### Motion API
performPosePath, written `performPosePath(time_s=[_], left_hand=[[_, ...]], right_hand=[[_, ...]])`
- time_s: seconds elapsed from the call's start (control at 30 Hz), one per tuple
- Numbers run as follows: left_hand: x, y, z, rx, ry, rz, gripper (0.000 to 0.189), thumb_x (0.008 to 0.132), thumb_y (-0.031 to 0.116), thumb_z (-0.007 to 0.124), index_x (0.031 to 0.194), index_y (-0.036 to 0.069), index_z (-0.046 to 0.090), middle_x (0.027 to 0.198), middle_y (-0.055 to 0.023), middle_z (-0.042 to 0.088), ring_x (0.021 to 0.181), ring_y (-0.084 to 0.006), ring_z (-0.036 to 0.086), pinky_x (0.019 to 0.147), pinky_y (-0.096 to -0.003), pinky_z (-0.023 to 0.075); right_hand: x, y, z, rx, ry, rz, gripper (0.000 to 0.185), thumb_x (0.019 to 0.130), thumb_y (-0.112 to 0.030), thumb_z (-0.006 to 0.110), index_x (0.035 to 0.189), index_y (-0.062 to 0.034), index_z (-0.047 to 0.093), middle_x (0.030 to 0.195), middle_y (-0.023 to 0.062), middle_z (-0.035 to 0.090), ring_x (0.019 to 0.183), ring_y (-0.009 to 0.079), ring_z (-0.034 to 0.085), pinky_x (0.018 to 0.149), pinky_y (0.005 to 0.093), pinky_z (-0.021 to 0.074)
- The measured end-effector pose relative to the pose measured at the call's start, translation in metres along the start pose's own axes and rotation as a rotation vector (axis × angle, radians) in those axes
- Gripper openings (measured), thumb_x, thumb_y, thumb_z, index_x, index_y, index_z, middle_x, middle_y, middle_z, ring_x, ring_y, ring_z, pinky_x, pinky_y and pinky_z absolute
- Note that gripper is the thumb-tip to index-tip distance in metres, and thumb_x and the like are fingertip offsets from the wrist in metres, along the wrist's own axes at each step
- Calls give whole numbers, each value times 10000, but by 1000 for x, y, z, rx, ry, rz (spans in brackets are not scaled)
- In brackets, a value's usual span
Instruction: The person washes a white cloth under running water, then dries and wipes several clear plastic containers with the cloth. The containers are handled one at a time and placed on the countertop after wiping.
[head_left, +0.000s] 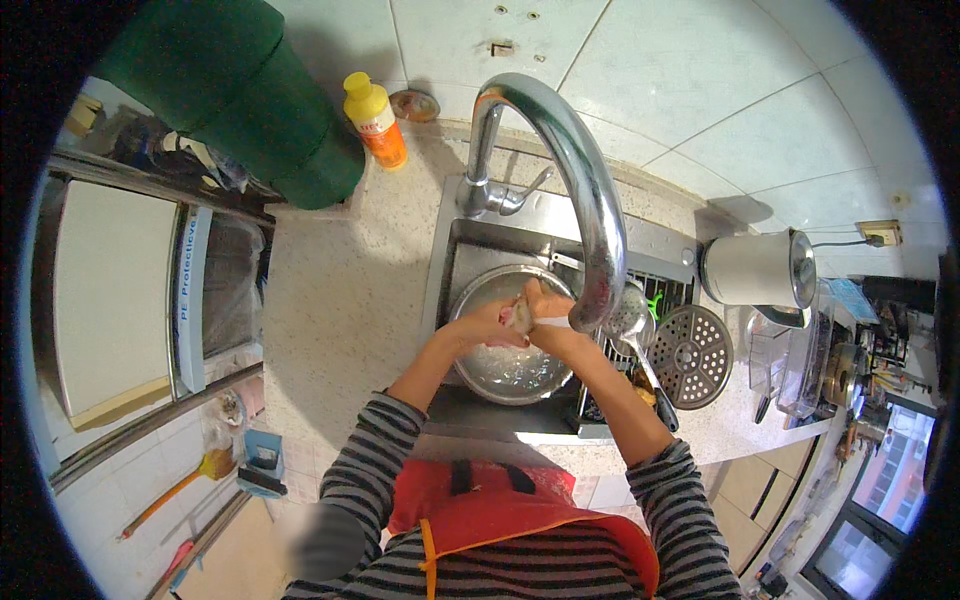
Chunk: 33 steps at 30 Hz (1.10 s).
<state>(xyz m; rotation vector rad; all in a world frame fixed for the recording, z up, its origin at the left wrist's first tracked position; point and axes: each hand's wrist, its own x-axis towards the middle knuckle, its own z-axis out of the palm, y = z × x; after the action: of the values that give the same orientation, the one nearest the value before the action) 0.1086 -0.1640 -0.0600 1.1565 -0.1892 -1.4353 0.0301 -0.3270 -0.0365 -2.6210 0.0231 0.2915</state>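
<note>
Both my hands are together over a round metal basin (487, 375) in the stainless steel sink (442, 262). Between them is a pale pink piece of raw food (517, 316), probably meat, partly covered by the fingers. My left hand (484, 328) grips it from the left side. On the other side, my right hand (551, 319) has its fingers bent around the same piece. The curved chrome faucet (609, 225) arches over the sink, its spout beside my right hand. A white streak, which looks like running water, reaches from the spout to that hand. The basin holds water.
Right of the basin, a slotted metal spoon (630, 319) lies over a drying rack (671, 285) beside a perforated round steamer plate (690, 356). A white electric kettle (750, 266) stands farther right. A yellow-capped bottle (379, 127) and a dark green covered object (247, 97) are at the back left.
</note>
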Motion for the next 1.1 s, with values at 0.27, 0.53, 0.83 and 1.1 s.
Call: performPosePath(time_s=[0.27,0.53,0.83,1.1], left_hand=[[-3,-14,4,113,305,-26,338,640,182,781,911,46,632,836,-80,635,767,-196,636,649,-302,515],[10,-40,32,-899,158,-125,331,840,123,561,1129,-28,505,1036,-137,608,899,-295,619,896,-487,482],[-8,-70,19,-1042,63,-139,455,801,154,637,1187,-9,459,1077,-141,573,915,-258,594,876,-418,495],[-44,-4,49,-345,-429,-288,371,742,76,684,1079,38,534,922,-50,613,776,-104,607,533,-203,444]], right_hand=[[18,42,-41,318,-321,31,574,799,-335,665,1212,25,493,1063,148,610,925,223,613,771,340,495],[95,-12,-99,1426,-1,395,575,932,-358,387,1362,19,337,1380,192,387,1268,255,382,1064,349,264],[46,4,-79,381,-63,-102,834,654,59,544,1432,-58,266,1459,174,297,1349,265,307,1100,378,241],[-57,-17,-29,-239,331,-605,400,712,-186,619,1095,-83,567,1308,147,473,1186,290,479,962,508,370]])
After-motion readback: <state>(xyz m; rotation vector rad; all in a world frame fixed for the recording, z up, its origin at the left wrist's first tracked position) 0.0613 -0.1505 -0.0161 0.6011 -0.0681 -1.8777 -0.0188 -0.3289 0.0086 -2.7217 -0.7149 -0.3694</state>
